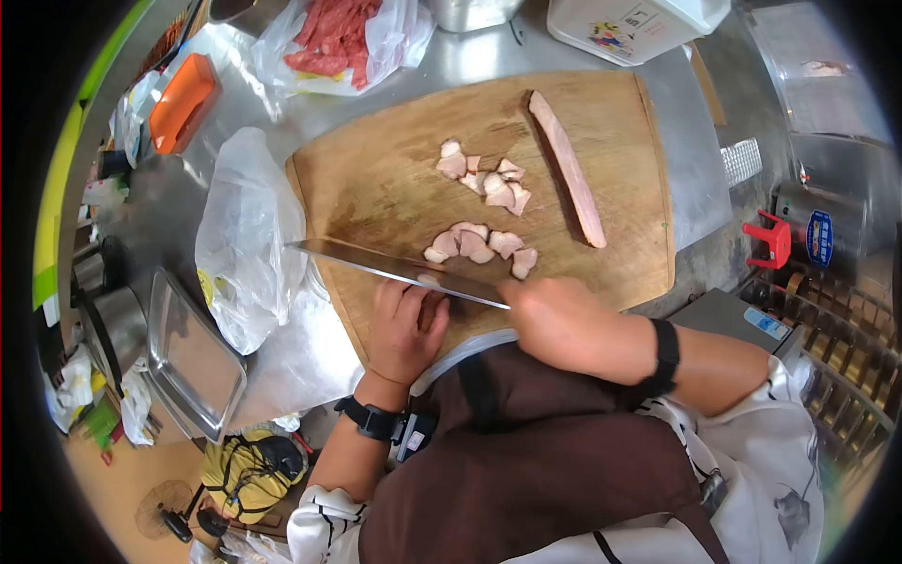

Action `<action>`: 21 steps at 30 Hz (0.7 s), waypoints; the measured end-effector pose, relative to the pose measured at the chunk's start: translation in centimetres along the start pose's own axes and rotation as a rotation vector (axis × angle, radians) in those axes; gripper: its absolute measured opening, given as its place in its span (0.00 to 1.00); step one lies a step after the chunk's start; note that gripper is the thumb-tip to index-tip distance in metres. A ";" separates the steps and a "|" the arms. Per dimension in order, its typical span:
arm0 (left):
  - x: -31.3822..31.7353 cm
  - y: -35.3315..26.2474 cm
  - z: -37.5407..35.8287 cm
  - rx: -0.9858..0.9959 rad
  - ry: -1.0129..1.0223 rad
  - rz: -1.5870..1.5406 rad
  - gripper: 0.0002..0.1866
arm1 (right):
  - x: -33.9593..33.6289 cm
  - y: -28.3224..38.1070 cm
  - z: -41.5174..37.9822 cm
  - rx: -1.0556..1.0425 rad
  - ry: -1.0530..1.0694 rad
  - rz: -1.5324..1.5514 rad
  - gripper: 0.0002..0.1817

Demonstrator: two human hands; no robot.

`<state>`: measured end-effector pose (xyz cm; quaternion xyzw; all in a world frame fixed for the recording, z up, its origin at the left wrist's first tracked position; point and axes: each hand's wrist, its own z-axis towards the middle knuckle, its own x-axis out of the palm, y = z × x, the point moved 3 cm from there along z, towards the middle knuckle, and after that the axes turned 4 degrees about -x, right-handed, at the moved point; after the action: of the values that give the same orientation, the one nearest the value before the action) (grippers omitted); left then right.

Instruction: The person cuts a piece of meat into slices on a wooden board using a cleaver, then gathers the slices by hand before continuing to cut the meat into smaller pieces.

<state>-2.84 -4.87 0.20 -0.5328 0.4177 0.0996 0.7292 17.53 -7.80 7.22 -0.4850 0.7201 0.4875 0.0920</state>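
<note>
My right hand (pixel 554 324) is closed round the handle of a long knife (pixel 399 273), whose blade points left across the near part of a wooden cutting board (pixel 376 179). Just below the blade, my left hand (pixel 406 324) presses a piece of meat, mostly covered by its curled fingers and the blade. Beyond the knife lies a curved row of pale meat slices (pixel 473 244). More slices (pixel 498 188) sit in a loose group farther up. One long uncut strip of meat (pixel 568 169) rests on the right side of the board.
A plastic bag of red meat (pixel 334 42) lies behind the board, left of a white container (pixel 629 28). To the left are a clear plastic bag (pixel 249 240), an orange tray (pixel 181 103) and a metal tray (pixel 194 357). A red stool (pixel 769 240) stands at the right.
</note>
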 end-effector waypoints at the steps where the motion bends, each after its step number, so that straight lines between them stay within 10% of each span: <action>1: 0.0 -0.1 0.1 0.015 -0.017 0.012 0.20 | 0.5 0.0 1.0 -0.039 -0.036 0.003 0.08; 11: -0.9 -1.1 0.3 0.041 -0.059 0.028 0.19 | -1.1 -3.6 -3.6 0.086 -0.290 -0.020 0.09; 21: -3.1 -1.1 0.8 -0.051 -0.172 0.004 0.13 | -3.9 -3.4 -7.8 0.282 -0.507 0.635 0.18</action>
<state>-3.71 -3.75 3.24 -0.5399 0.3518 0.1571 0.7484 24.89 -11.77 11.42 -0.0866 0.8478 0.4924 0.1768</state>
